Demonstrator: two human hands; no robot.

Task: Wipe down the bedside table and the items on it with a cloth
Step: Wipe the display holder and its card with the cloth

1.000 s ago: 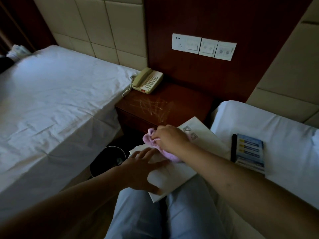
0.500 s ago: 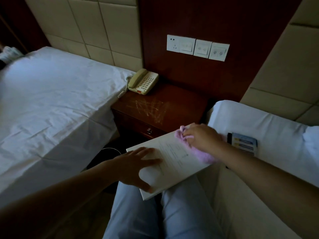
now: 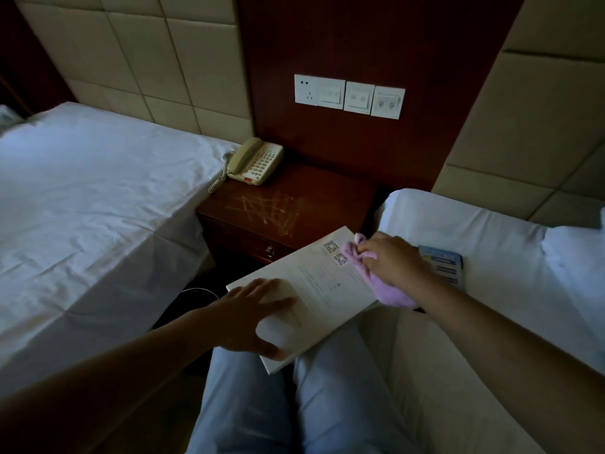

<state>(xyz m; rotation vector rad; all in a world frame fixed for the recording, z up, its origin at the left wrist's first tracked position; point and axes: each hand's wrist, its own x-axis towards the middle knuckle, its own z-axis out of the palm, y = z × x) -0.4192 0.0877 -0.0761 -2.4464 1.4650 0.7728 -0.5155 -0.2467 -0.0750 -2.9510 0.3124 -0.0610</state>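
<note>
Here, from the head camera, a person sits on the edge of a bed with a white card [image 3: 314,290] lying across their lap, printed side up, two square codes near its far right corner. The left hand [image 3: 252,314] lies on the card's near left part; its fingers are spread and nearly straight on top while the thumb hooks round the near edge, so the grip on the card is a loose pinch. The right hand [image 3: 389,260] is curled round a bunched pink cloth [image 3: 383,283], pressing it on the card's far right edge, just beside the codes; part of the cloth hangs off the edge under the wrist.

Beyond the card stands the dark wooden desk [image 3: 327,198], set between two beds, with pale scratch marks across the middle of its top and a small drawer knob in front. A beige telephone [image 3: 255,162] sits at its far left corner, handset in its cradle, the coiled cord hanging down beside the left bed [image 3: 91,204]. On the right bed [image 3: 510,257] a blue booklet [image 3: 445,263] lies just behind the right wrist. A row of white wall switches [image 3: 350,96] is fixed on the wood panel above the desk. A dark round bin [image 3: 196,294] shows on the floor, partly hidden by the left forearm.
</note>
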